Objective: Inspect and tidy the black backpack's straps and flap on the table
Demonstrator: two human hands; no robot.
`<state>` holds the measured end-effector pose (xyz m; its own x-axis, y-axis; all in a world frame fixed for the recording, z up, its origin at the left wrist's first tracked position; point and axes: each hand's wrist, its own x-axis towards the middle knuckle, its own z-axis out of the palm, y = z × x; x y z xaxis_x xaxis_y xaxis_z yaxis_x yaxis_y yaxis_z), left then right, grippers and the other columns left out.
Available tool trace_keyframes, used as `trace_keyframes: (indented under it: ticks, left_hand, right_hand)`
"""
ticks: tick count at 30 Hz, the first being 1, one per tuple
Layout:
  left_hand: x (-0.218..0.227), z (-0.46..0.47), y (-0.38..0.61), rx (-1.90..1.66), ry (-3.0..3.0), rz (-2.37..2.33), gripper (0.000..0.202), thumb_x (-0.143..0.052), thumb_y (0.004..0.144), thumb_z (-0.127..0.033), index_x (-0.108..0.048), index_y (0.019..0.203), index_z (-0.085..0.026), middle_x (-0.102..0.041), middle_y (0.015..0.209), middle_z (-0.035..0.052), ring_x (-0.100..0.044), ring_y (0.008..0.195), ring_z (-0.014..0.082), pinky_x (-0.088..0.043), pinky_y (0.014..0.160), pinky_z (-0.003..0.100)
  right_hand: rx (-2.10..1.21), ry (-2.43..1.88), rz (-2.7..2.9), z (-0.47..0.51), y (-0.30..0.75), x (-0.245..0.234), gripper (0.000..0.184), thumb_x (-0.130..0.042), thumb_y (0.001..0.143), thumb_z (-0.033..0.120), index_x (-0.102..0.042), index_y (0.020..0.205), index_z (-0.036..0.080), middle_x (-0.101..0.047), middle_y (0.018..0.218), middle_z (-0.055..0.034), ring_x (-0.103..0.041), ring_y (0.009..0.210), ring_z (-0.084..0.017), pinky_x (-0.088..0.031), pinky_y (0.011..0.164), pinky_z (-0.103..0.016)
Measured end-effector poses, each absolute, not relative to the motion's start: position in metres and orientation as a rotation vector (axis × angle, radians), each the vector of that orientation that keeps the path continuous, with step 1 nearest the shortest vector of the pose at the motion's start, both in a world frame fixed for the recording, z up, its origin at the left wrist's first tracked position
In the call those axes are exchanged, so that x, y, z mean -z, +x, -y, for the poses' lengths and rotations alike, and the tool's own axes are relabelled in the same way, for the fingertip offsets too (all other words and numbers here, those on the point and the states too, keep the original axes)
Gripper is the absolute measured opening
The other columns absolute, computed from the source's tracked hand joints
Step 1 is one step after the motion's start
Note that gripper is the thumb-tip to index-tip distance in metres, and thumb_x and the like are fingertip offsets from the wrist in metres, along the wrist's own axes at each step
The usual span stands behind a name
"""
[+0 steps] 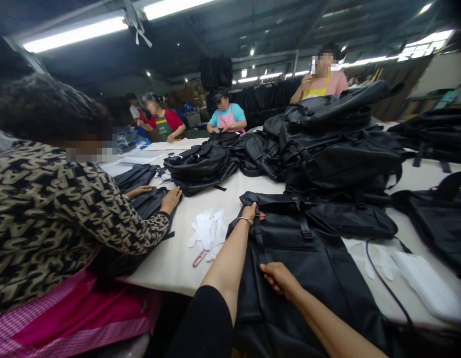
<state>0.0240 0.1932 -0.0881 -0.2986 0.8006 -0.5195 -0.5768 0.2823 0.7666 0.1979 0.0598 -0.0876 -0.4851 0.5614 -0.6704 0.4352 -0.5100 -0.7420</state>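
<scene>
A black backpack (312, 268) lies flat in front of me on the white table (178, 253), its straps toward the far end. My left hand (253, 211) reaches to the bag's top left corner and is closed on a black strap (257, 233) there; a thin bracelet shows at the wrist. Nearer to me, my right hand (277, 277) pinches the same strap against the bag's front panel.
A tall heap of black backpacks (327, 144) fills the table's middle and right. White paper pieces (206, 231) and a pink clip (198, 258) lie left of my bag. A co-worker in a patterned top (59, 219) leans over the table at left. Other workers sit far back.
</scene>
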Motion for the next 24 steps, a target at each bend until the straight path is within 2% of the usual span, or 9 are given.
trace_keyframes:
  ticks: [3,6,12,18,24]
  left_hand:
    - [0.08,-0.175,0.018,-1.295,0.341,-1.289,0.039,-0.054,0.069,-0.04,-0.047,0.088,-0.006,-0.06,0.066,0.0121,-0.06,0.064,0.0207,-0.05,0.058,0.037]
    - [0.073,-0.158,0.016,-1.273,0.437,-1.266,0.027,-0.061,0.065,-0.026,-0.049,0.08,-0.008,-0.06,0.067,0.0116,-0.06,0.065,0.0197,-0.05,0.062,0.037]
    - [0.08,-0.159,0.033,-1.384,0.483,-1.349,0.009,-0.054,0.07,-0.013,-0.047,0.072,-0.01,-0.057,0.055,0.0045,-0.058,0.054,0.0139,-0.051,0.058,0.031]
    - [0.096,-0.161,0.042,-1.408,0.441,-1.413,0.009,-0.055,0.066,-0.006,-0.047,0.064,-0.009,-0.055,0.05,0.0032,-0.057,0.049,0.0127,-0.05,0.055,0.027]
    - [0.095,-0.156,0.038,-1.402,0.414,-1.304,0.014,-0.053,0.06,0.004,-0.046,0.06,-0.009,-0.055,0.052,0.0025,-0.057,0.053,0.0128,-0.049,0.064,0.03]
  right_hand:
    - [-2.159,-1.524,1.505,-0.059,0.198,0.089,0.029,-0.041,0.076,0.033,-0.042,0.053,0.015,-0.038,0.036,0.005,-0.028,0.022,-0.005,-0.015,0.024,-0.015]
    - [-2.148,-1.505,1.502,-0.056,0.199,0.087,0.029,-0.041,0.076,0.031,-0.042,0.052,0.015,-0.039,0.035,0.0044,-0.029,0.022,-0.005,-0.015,0.024,-0.015]
    - [-2.056,-1.513,1.475,-0.051,0.198,0.075,0.027,-0.044,0.071,0.026,-0.037,0.047,0.016,-0.028,0.027,0.0074,-0.021,0.02,-0.004,-0.012,0.024,-0.015]
    - [-2.092,-1.414,1.448,-0.046,0.2,0.064,0.026,-0.04,0.072,0.028,-0.035,0.049,0.018,-0.025,0.028,0.009,-0.019,0.022,-0.004,-0.013,0.025,-0.015]
    - [-2.107,-1.442,1.573,-0.04,0.209,0.072,0.027,-0.04,0.073,0.028,-0.038,0.048,0.018,-0.027,0.027,0.0075,-0.02,0.021,-0.005,-0.013,0.026,-0.017]
